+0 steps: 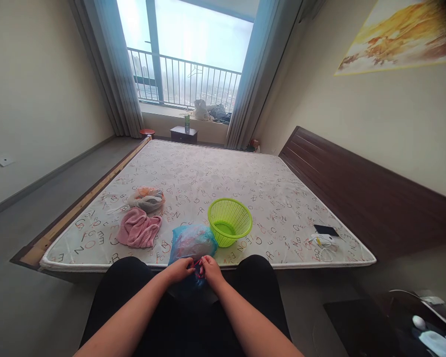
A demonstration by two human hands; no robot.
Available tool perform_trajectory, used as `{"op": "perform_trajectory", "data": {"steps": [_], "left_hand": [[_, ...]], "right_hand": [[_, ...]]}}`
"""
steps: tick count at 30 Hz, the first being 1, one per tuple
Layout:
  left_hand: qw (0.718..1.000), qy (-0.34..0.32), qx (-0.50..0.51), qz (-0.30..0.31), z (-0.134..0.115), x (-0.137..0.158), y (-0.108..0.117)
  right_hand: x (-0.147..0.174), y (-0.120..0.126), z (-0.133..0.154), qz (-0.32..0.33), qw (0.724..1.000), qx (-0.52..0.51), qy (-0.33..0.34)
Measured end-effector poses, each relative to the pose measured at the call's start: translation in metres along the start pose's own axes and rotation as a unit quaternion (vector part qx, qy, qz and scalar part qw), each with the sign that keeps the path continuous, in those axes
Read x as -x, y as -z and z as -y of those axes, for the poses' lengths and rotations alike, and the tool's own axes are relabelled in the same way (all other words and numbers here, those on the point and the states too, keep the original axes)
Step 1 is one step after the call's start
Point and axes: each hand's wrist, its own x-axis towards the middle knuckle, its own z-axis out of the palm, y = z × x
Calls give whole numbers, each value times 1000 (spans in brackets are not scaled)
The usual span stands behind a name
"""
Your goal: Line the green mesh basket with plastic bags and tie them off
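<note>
My left hand [182, 269] and my right hand [211, 270] meet at the front edge of the mattress, fingers closed in a pinch. Between them is a small dark item with pinkish-red edges [198, 270], too small to name. Just beyond my fingers lies a filled, translucent blue plastic bag [193, 240], with pinkish and pale contents showing through. Touching the bag's right side, a lime-green plastic basket [226, 237] stands upright. To the left lie a crumpled pink cloth [139, 229] and, behind it, a clear plastic bag [146, 200] with grey and orange contents.
The letter-printed mattress [211, 173] spans the bed, with a dark headboard [342, 178] on the right. A black phone [326, 230] and a white charger with cable [324, 241] lie near its right corner. Beyond the far edge is a small nightstand [178, 134] holding a green bottle [187, 124].
</note>
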Motion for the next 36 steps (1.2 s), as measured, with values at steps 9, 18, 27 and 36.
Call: {"op": "perform_trajectory", "data": {"steps": [9, 18, 27, 36], "left_hand": [[1000, 3, 4, -15, 1, 0, 0], [1000, -2, 2, -15, 4, -1, -2], [1000, -9, 2, -21, 3, -1, 0], [992, -2, 44, -118, 3, -2, 11]], "right_hand": [[-3, 9, 0, -88, 994, -61, -8], [-2, 12, -3, -162, 981, -107, 13], [-9, 22, -5, -254, 951, -175, 19], [-5, 26, 0, -281, 931, -235, -8]]}}
